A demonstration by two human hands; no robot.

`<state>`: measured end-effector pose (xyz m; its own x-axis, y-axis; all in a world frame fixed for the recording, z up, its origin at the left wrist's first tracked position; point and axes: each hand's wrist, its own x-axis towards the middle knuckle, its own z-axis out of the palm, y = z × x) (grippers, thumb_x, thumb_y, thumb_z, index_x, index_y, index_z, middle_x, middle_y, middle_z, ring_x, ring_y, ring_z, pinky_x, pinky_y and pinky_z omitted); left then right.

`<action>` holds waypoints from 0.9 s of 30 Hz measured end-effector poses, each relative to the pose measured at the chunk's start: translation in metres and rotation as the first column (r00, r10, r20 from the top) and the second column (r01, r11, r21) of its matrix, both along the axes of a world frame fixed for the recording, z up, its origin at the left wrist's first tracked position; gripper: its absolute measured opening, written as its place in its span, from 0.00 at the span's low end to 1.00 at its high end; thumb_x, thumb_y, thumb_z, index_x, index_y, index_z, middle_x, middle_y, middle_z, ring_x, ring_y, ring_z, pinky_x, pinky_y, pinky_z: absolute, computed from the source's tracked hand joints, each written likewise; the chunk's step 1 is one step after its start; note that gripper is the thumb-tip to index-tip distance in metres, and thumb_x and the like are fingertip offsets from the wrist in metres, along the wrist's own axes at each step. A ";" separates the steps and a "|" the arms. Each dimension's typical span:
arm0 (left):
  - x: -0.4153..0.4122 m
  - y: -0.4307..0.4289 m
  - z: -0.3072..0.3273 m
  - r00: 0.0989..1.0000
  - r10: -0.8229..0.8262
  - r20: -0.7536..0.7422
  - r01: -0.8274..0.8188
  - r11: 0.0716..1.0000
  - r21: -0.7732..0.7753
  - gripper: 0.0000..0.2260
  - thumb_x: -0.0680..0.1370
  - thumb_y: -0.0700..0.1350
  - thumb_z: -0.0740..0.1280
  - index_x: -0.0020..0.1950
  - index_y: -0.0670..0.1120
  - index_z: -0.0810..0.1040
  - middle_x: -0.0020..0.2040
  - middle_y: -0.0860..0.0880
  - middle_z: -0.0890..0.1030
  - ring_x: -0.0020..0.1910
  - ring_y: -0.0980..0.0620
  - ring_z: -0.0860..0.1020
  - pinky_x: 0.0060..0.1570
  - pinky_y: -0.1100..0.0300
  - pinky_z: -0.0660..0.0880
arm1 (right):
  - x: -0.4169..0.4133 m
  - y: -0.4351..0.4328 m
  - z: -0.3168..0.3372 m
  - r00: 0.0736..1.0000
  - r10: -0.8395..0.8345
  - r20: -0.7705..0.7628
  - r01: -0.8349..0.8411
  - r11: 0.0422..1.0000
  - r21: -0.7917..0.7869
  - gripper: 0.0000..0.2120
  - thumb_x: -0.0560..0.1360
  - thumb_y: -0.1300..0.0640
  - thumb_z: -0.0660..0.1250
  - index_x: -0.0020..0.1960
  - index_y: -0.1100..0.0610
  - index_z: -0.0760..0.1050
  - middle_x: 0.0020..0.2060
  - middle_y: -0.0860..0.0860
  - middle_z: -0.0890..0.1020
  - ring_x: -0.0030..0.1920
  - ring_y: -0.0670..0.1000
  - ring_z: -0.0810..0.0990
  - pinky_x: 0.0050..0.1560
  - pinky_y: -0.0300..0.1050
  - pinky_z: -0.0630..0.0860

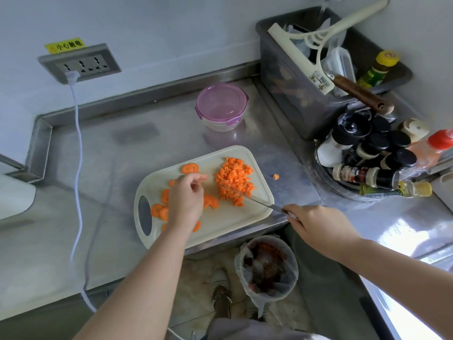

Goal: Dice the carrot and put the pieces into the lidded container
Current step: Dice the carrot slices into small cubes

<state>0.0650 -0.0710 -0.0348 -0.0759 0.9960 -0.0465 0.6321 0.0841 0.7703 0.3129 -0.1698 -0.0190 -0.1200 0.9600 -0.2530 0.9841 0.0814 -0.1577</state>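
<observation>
A cream cutting board [235, 217] lies on the steel counter. On its right side is a heap of diced carrot [234, 179]; several round carrot slices [159, 209] lie on its left. My left hand [187, 198] hovers over the slices with its fingers loosely curled and nothing visibly held. My right hand [316, 223] grips the handle of a knife [259, 201], and the blade reaches into the near edge of the diced heap. The round container with a purple clip lid [221, 105] stands closed behind the board.
One carrot bit [276, 176] lies on the counter right of the board. A bin of utensils [318, 77] and a tub of spice bottles [367, 163] crowd the right. A lined waste bin [267, 268] stands on the floor below. A white cable [78, 148] hangs from the wall socket.
</observation>
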 end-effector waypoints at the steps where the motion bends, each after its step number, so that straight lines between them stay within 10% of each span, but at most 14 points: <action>1: 0.000 0.005 0.005 0.997 -0.071 -0.019 0.071 0.997 0.003 0.15 0.76 0.31 0.59 0.49 0.47 0.82 0.48 0.55 0.79 0.46 0.59 0.74 0.44 0.74 0.64 | -0.001 0.001 0.000 0.999 0.034 0.004 -0.034 0.998 0.045 0.10 0.81 0.50 0.57 0.58 0.48 0.74 0.34 0.46 0.77 0.33 0.52 0.76 0.30 0.44 0.69; 4: 0.010 0.018 0.010 0.931 -0.343 -0.123 0.345 0.939 -0.012 0.19 0.74 0.31 0.58 0.45 0.50 0.84 0.48 0.54 0.81 0.46 0.56 0.75 0.48 0.67 0.68 | -0.005 0.005 0.004 0.995 0.079 0.053 -0.086 0.984 0.155 0.03 0.76 0.53 0.67 0.50 0.50 0.76 0.28 0.45 0.72 0.26 0.51 0.68 0.21 0.42 0.61; 8: 0.025 0.028 0.002 0.735 -0.577 -0.357 0.526 0.816 -0.237 0.19 0.76 0.37 0.57 0.51 0.55 0.83 0.58 0.54 0.79 0.60 0.49 0.72 0.63 0.52 0.66 | -0.007 0.006 0.011 0.989 0.069 0.129 -0.079 0.994 0.075 0.12 0.82 0.49 0.52 0.62 0.47 0.69 0.44 0.46 0.80 0.41 0.53 0.75 0.31 0.43 0.58; 16: -0.011 0.044 -0.003 0.919 -0.346 -0.190 0.330 0.937 -0.111 0.18 0.76 0.31 0.57 0.58 0.45 0.80 0.55 0.47 0.81 0.57 0.47 0.78 0.59 0.58 0.71 | -0.011 0.009 0.011 0.999 -0.033 0.038 0.030 0.997 0.070 0.13 0.81 0.48 0.54 0.62 0.46 0.71 0.40 0.47 0.80 0.37 0.52 0.77 0.32 0.43 0.65; 22: -0.031 0.031 -0.012 0.578 -0.671 -0.465 0.539 0.741 -0.400 0.22 0.73 0.47 0.71 0.66 0.53 0.73 0.63 0.52 0.72 0.62 0.49 0.73 0.57 0.54 0.71 | -0.021 0.016 0.014 0.963 -0.197 -0.185 0.198 0.980 -0.009 0.16 0.81 0.50 0.56 0.67 0.47 0.71 0.36 0.48 0.78 0.39 0.53 0.80 0.37 0.45 0.73; 27: -0.024 0.026 -0.013 0.563 -0.638 -0.525 0.530 0.767 -0.362 0.18 0.74 0.45 0.70 0.62 0.50 0.72 0.60 0.51 0.71 0.56 0.48 0.76 0.50 0.54 0.73 | -0.025 0.018 0.019 0.948 -0.242 -0.207 0.245 0.969 -0.013 0.16 0.81 0.51 0.56 0.67 0.47 0.71 0.36 0.49 0.79 0.39 0.53 0.78 0.39 0.46 0.73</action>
